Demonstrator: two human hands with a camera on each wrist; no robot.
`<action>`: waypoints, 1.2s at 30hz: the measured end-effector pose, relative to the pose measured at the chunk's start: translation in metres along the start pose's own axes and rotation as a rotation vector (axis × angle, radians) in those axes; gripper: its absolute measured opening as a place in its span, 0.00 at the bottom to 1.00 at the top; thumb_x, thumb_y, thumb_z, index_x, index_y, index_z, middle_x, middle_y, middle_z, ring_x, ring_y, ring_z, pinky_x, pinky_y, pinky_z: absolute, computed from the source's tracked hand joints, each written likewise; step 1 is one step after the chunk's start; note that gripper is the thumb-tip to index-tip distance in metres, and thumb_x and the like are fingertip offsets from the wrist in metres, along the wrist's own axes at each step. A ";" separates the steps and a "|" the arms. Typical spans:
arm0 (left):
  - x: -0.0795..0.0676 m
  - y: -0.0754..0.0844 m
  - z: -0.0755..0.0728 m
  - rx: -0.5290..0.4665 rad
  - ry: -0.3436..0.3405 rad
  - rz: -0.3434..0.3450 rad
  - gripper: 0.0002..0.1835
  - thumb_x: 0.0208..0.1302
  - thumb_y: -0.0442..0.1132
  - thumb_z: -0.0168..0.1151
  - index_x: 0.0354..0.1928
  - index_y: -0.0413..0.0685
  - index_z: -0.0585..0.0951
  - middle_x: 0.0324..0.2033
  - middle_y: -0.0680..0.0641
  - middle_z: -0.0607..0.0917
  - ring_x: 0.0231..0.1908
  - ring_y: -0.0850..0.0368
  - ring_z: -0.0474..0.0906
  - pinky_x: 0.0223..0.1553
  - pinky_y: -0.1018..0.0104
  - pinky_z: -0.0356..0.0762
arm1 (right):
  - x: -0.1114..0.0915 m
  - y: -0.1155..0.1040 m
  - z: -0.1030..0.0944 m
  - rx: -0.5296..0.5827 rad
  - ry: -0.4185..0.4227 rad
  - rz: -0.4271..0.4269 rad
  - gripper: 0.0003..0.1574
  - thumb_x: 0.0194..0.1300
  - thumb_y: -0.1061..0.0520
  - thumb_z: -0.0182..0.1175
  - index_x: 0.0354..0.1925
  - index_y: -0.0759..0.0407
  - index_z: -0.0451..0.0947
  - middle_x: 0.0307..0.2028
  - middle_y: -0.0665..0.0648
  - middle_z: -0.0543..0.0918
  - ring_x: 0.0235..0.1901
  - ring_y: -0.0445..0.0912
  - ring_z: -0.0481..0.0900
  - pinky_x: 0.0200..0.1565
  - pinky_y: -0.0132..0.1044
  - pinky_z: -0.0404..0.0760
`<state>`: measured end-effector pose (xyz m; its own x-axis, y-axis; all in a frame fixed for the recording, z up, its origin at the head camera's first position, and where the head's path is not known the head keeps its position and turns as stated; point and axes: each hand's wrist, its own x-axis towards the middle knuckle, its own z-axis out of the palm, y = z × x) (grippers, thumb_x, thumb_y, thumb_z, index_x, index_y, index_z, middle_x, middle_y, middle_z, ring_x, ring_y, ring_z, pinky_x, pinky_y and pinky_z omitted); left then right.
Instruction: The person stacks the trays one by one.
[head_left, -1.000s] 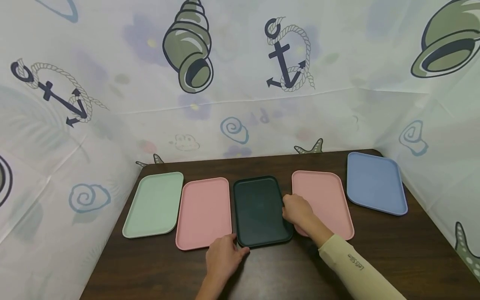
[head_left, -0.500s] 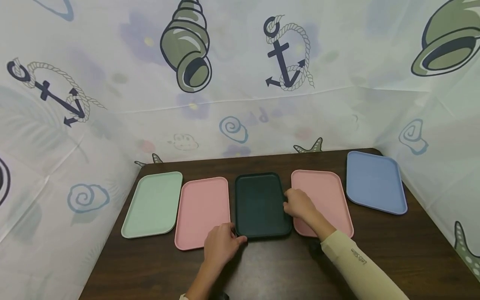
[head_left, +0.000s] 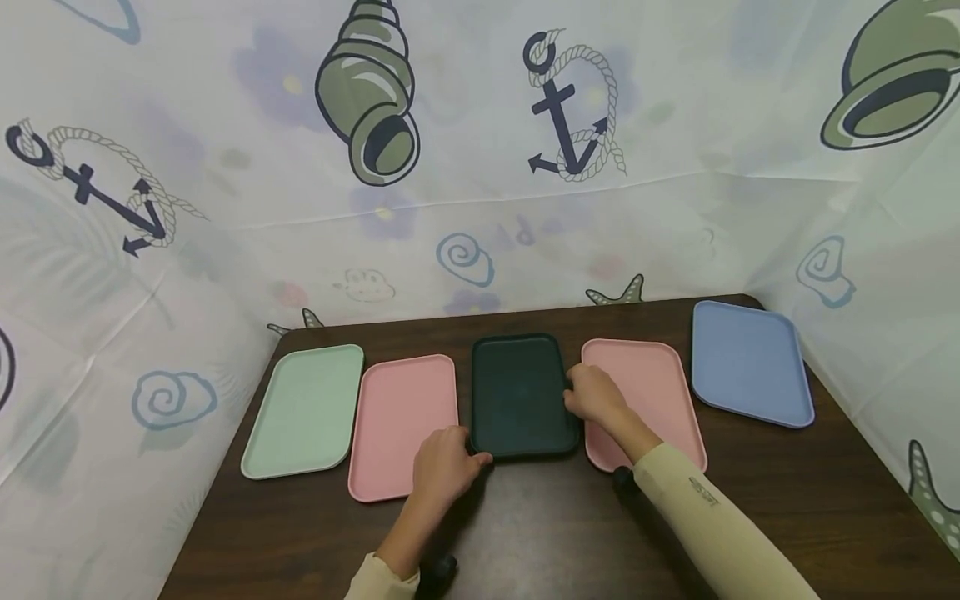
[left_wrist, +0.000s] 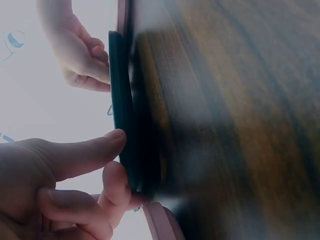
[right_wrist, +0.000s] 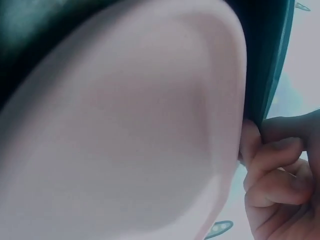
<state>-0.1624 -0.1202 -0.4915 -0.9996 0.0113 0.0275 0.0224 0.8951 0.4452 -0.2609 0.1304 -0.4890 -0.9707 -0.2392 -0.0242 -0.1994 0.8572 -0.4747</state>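
A dark green rectangular tray [head_left: 521,396] lies in the middle of a row of trays. My left hand [head_left: 446,462] grips its near left corner, thumb along the front edge and fingers round the left side. On the right side my right hand [head_left: 596,396] pinches the tray's edge between thumb and curled index finger. In the left wrist view the green tray [left_wrist: 122,100] shows edge-on with the left thumb against it. The right wrist view shows the right fingers [right_wrist: 275,155] at the green edge, beside the pink tray [right_wrist: 125,125].
A mint tray [head_left: 307,412] and a pink tray [head_left: 401,425] lie to the left. To the right are another pink tray [head_left: 645,379] and a blue tray [head_left: 750,362]. The dark wooden table [head_left: 540,533] meets a printed cloth [head_left: 480,167] at its back edge.
Both hands have slid the dark green tray away from me, toward the back of the table, and squared it up slightly. The other trays have stayed put.
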 end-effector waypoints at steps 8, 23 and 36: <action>0.006 0.002 0.002 0.052 0.006 0.000 0.19 0.48 0.49 0.78 0.19 0.46 0.77 0.14 0.50 0.72 0.19 0.56 0.69 0.18 0.61 0.65 | 0.007 -0.001 0.002 -0.017 0.000 0.033 0.24 0.65 0.60 0.60 0.56 0.71 0.77 0.52 0.69 0.81 0.48 0.60 0.80 0.49 0.54 0.77; 0.009 -0.002 0.010 0.103 0.054 0.001 0.19 0.46 0.49 0.79 0.20 0.43 0.80 0.17 0.45 0.80 0.18 0.54 0.74 0.18 0.56 0.71 | 0.013 -0.005 0.011 -0.105 0.001 0.055 0.23 0.65 0.57 0.60 0.56 0.67 0.79 0.51 0.66 0.82 0.48 0.60 0.81 0.48 0.55 0.77; 0.002 0.001 0.010 0.111 0.104 0.025 0.17 0.49 0.48 0.77 0.25 0.42 0.82 0.22 0.42 0.83 0.23 0.44 0.81 0.21 0.52 0.74 | 0.002 -0.007 0.007 -0.080 -0.001 0.047 0.26 0.65 0.55 0.62 0.58 0.68 0.77 0.52 0.67 0.82 0.50 0.61 0.80 0.49 0.56 0.76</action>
<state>-0.1650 -0.1150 -0.5005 -0.9911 -0.0071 0.1326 0.0390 0.9391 0.3413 -0.2600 0.1207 -0.4918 -0.9791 -0.1981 -0.0454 -0.1637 0.9011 -0.4015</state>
